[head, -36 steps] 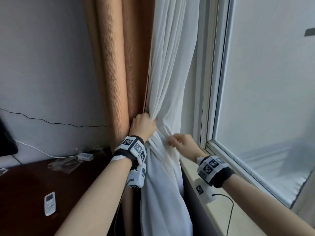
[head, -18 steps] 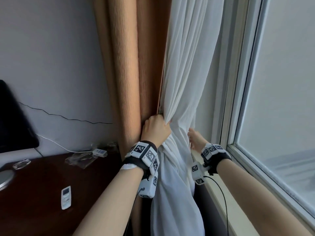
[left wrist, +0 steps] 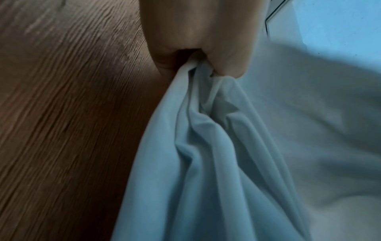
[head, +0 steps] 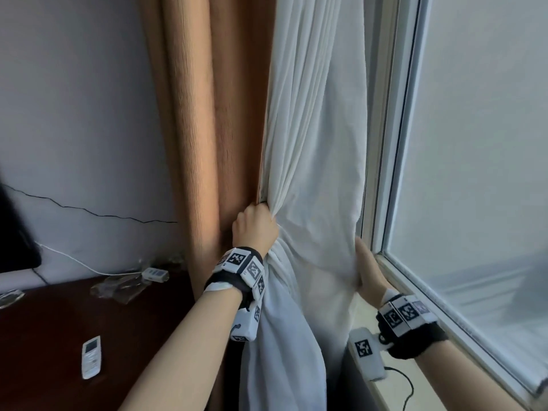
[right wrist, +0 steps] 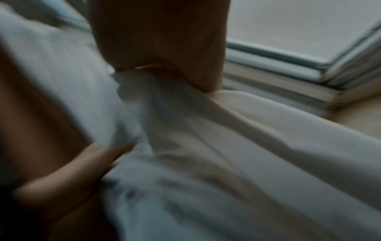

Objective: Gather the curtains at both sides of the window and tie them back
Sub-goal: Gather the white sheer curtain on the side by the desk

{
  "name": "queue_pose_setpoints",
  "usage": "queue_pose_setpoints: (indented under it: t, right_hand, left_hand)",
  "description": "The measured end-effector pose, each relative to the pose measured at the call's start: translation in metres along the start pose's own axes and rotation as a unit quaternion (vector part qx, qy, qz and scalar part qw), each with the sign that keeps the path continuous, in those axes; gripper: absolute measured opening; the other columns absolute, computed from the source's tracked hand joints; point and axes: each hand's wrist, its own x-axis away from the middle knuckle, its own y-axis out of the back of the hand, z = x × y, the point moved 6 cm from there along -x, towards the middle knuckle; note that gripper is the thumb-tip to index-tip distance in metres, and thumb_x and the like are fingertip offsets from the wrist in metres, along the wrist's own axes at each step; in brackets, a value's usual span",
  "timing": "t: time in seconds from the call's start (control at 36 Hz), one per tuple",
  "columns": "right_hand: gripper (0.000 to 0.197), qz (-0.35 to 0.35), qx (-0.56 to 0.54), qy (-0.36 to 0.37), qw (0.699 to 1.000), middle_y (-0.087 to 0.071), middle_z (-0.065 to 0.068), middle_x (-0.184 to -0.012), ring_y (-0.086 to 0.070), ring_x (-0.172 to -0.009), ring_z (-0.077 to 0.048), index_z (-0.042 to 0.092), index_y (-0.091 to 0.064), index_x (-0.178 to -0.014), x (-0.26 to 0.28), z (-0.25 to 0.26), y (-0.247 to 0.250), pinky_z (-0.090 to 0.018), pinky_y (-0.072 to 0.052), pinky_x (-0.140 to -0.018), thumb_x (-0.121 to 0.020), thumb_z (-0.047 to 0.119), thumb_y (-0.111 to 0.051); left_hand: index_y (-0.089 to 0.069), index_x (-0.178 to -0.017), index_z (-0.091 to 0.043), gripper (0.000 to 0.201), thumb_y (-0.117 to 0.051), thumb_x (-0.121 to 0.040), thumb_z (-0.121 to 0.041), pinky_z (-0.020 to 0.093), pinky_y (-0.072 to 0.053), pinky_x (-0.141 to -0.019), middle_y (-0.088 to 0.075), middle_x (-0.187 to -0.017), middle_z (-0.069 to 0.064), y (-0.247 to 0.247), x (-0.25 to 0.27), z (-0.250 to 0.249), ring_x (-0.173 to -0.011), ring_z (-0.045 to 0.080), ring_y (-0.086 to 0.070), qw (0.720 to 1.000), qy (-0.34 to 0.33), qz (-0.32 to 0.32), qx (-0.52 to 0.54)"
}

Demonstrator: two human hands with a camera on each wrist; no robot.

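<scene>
A white sheer curtain (head: 314, 161) hangs between a tan heavy curtain (head: 207, 114) and the window (head: 480, 143). My left hand (head: 255, 226) grips a bunch of the sheer's folds at its left edge, beside the tan curtain; the left wrist view shows the white cloth (left wrist: 206, 130) pinched in the fist (left wrist: 198, 48). My right hand (head: 366, 268) holds the sheer's right edge near the window frame, with its fingers hidden behind the cloth. The blurred right wrist view shows white fabric (right wrist: 206, 130) drawn into that hand (right wrist: 160, 48).
A dark wooden desk (head: 44, 336) stands at the left with a white remote (head: 92, 357), a crumpled plastic bag (head: 118, 287) and a small white adapter (head: 154, 274) on a cable. A pale sill (head: 394, 390) runs under the window. A dark screen (head: 14, 232) is at the far left.
My right hand has moved right and down, pulling the sheer's right edge out toward the window frame. The left hand keeps its grip on the folds. The view has shifted.
</scene>
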Motion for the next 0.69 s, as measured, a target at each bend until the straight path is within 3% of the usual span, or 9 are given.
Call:
queue_pose_setpoints:
  t: [0.08, 0.17, 0.22, 0.28, 0.31, 0.39, 0.47, 0.61, 0.69]
  right_hand:
    - [0.043, 0.093, 0.110, 0.073, 0.987, -0.046, 0.014, -0.143, -0.047, -0.128, -0.002, 0.037, -0.043, -0.139, 0.029, 0.002, -0.032, -0.037, -0.039, -0.108, -0.098, 0.051, -0.040]
    - [0.055, 0.128, 0.189, 0.117, 0.966, -0.029, 0.024, -0.152, -0.024, -0.140, 0.005, 0.036, -0.027, -0.149, 0.039, -0.010, -0.068, -0.030, -0.019, -0.119, -0.096, 0.051, -0.036]
    - [0.044, 0.107, 0.214, 0.169, 0.956, -0.044, 0.023, -0.140, -0.037, -0.130, 0.010, 0.033, -0.032, -0.146, 0.040, -0.003, -0.091, -0.012, -0.025, -0.109, -0.102, 0.034, -0.033]
    - [0.041, 0.045, 0.248, 0.181, 0.951, -0.060, 0.013, -0.111, -0.056, -0.098, 0.005, 0.028, -0.034, -0.144, 0.036, 0.004, -0.099, -0.006, -0.037, -0.087, -0.103, 0.021, -0.031]
    - [0.040, 0.020, 0.261, 0.186, 0.947, -0.062, 0.007, -0.099, -0.059, -0.083, -0.003, 0.024, -0.035, -0.142, 0.032, 0.005, -0.102, -0.011, -0.042, -0.080, -0.103, 0.018, -0.032]
    - [0.036, -0.038, 0.344, 0.201, 0.916, -0.064, -0.012, -0.082, -0.060, -0.067, -0.026, 0.014, -0.032, -0.135, 0.027, 0.007, -0.111, -0.036, -0.048, -0.067, -0.102, 0.025, -0.037]
    - [0.025, -0.097, 0.476, 0.257, 0.835, -0.054, -0.005, -0.065, -0.047, -0.054, -0.027, 0.009, -0.038, -0.115, 0.035, 0.014, -0.122, -0.033, -0.029, -0.050, -0.100, 0.028, -0.038]
    - [0.009, -0.167, 0.480, 0.368, 0.779, -0.053, 0.001, -0.072, -0.046, -0.071, -0.021, 0.016, -0.049, -0.080, 0.046, 0.033, -0.116, -0.031, -0.034, -0.062, -0.078, 0.021, -0.041]
    - [0.021, -0.132, 0.435, 0.354, 0.817, -0.051, -0.002, -0.086, -0.046, -0.081, -0.021, 0.013, -0.054, -0.085, 0.033, 0.031, -0.111, -0.032, -0.041, -0.071, -0.079, 0.023, -0.037]
  left_hand:
    - [-0.064, -0.103, -0.003, 0.026, -0.048, -0.091, -0.019, 0.044, -0.046, -0.081, -0.062, -0.109, 0.020, -0.002, 0.002, -0.004, -0.101, 0.044, -0.057, 1.000, 0.011, 0.008, 0.008]
    - [-0.064, -0.103, -0.005, 0.028, -0.048, -0.090, -0.022, 0.045, -0.049, -0.084, -0.062, -0.111, 0.019, -0.002, 0.005, -0.009, -0.102, 0.043, -0.058, 0.999, 0.020, 0.026, 0.027]
    - [-0.064, -0.104, -0.004, 0.029, -0.046, -0.090, -0.022, 0.045, -0.049, -0.086, -0.061, -0.113, 0.020, -0.002, 0.005, -0.008, -0.104, 0.043, -0.057, 0.998, 0.027, 0.040, 0.044]
    - [-0.063, -0.107, -0.003, 0.031, -0.047, -0.090, -0.023, 0.043, -0.049, -0.086, -0.061, -0.116, 0.021, -0.001, 0.007, -0.010, -0.105, 0.044, -0.056, 0.996, 0.029, 0.055, 0.066]
    - [-0.063, -0.108, -0.004, 0.032, -0.049, -0.089, -0.025, 0.043, -0.049, -0.086, -0.061, -0.116, 0.022, -0.001, 0.008, -0.011, -0.105, 0.044, -0.057, 0.995, 0.029, 0.062, 0.077]
    - [-0.064, -0.111, -0.004, 0.033, -0.049, -0.086, -0.022, 0.041, -0.049, -0.089, -0.060, -0.119, 0.021, 0.002, 0.012, -0.014, -0.106, 0.044, -0.056, 0.991, 0.038, 0.080, 0.096]
    - [-0.063, -0.113, -0.004, 0.036, -0.046, -0.085, -0.019, 0.042, -0.047, -0.092, -0.059, -0.122, 0.021, 0.005, 0.015, -0.014, -0.109, 0.043, -0.055, 0.989, 0.054, 0.081, 0.109]
    - [-0.062, -0.112, -0.003, 0.034, -0.046, -0.089, -0.024, 0.042, -0.047, -0.091, -0.059, -0.121, 0.021, 0.009, 0.022, -0.013, -0.109, 0.042, -0.055, 0.987, 0.062, 0.083, 0.119]
    - [-0.061, -0.117, -0.005, 0.054, -0.040, -0.093, -0.049, 0.042, -0.045, -0.095, -0.059, -0.124, 0.018, 0.010, 0.026, -0.016, -0.112, 0.039, -0.054, 0.982, 0.065, 0.092, 0.149]
